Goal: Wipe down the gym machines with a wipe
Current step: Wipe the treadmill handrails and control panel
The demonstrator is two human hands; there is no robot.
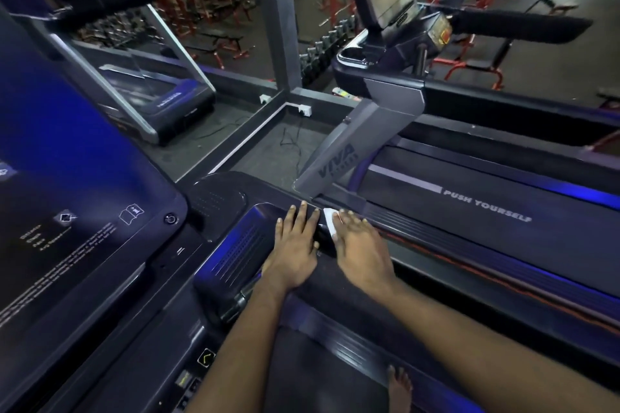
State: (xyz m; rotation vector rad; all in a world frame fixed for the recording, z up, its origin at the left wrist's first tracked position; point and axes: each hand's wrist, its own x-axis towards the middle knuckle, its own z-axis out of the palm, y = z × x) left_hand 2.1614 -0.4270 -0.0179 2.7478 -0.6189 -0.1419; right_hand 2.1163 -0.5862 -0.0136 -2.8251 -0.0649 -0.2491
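wipe [330, 224] lies pressed under the right hand [360, 250] fingers.

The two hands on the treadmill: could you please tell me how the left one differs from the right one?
The right hand presses a white wipe under its fingers; the left hand holds no wipe. The left hand rests on the vented black cover; the right hand lies just beside it. Both are flat, fingers straight, pointing forward.
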